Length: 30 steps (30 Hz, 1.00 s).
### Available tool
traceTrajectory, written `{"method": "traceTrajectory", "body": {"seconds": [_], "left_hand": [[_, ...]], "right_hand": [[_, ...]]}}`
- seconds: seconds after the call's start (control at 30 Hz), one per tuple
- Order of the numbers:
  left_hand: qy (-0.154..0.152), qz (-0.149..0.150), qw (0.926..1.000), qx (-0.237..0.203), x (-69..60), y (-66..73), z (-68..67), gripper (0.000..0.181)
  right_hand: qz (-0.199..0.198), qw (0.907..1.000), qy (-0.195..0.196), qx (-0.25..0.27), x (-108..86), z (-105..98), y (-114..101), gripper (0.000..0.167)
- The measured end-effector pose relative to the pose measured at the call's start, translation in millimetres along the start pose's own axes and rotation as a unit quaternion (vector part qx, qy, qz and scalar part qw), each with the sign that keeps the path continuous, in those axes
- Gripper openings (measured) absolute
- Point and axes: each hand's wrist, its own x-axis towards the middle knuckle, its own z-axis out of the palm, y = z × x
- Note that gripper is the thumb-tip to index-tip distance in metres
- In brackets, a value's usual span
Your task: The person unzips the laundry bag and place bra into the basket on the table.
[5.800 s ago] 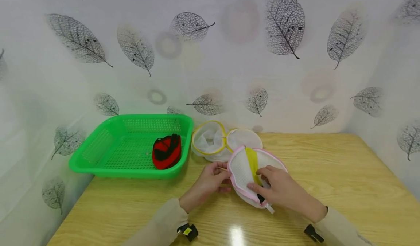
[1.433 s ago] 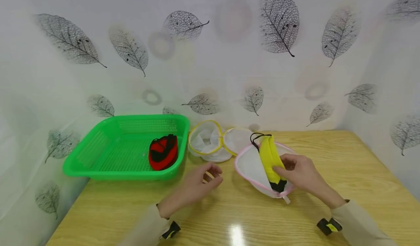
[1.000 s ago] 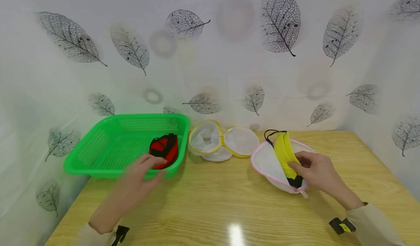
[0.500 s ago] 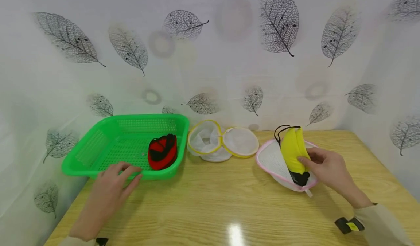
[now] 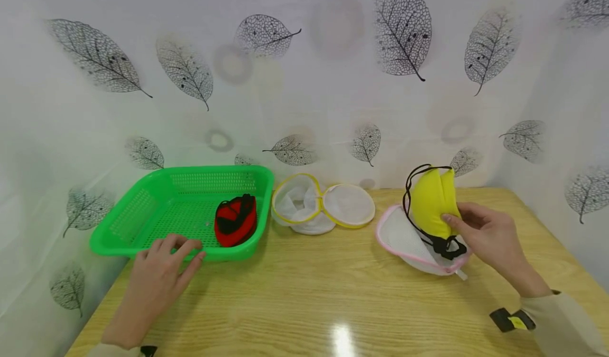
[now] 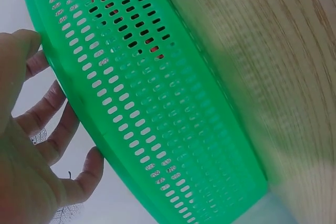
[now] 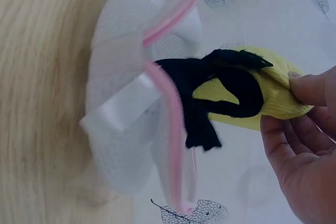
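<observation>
My right hand (image 5: 492, 235) pinches a folded yellow bra (image 5: 430, 201) with black straps between thumb and fingers. The bra is raised over a white mesh laundry bag (image 5: 397, 235) with pink trim; its black band (image 7: 236, 93) hangs at the bag's opening in the right wrist view. On the left, my left hand (image 5: 157, 277) rests its loosely bent fingers on the front rim of a green plastic basket (image 5: 109, 243). In the left wrist view, fingertips (image 6: 92, 163) touch that rim from outside. Inside the basket, at its right end, lies a folded red-and-black bra (image 5: 236, 222).
Between basket and pink-trimmed bag, a second white mesh bag (image 5: 311, 225) with yellow zip trim lies unzipped, its round lid (image 5: 349, 204) folded out to the right. Everything stands on a wooden table (image 5: 304, 293) before a leaf-printed curtain (image 5: 323, 92).
My left hand has moved left from beside the bags to the basket's rim. The right hand has shifted right with the bag and lifted the yellow bra higher out of it.
</observation>
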Motion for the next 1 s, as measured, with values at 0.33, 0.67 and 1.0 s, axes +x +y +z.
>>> {"method": "traceTrajectory", "body": {"seconds": [0.33, 0.67, 1.0], "left_hand": [[0.001, -0.015, 0.9998, -0.008, -0.7, 2.4, -1.2, 0.022], [-0.009, -0.032, 0.9994, -0.011, 0.5, 4.5, -3.4, 0.025], [-0.001, -0.026, 0.9996, -0.013, -0.6, 4.5, -1.9, 0.021]], "right_hand": [[-0.041, 0.9981, 0.039, -0.025, 4.4, 0.7, -10.9, 0.028], [-0.082, 0.9949, 0.058, -0.01, 10.0, 3.8, -31.0, 0.028], [-0.112, 0.992, 0.055, 0.02, 20.0, 16.7, -44.4, 0.03]]}}
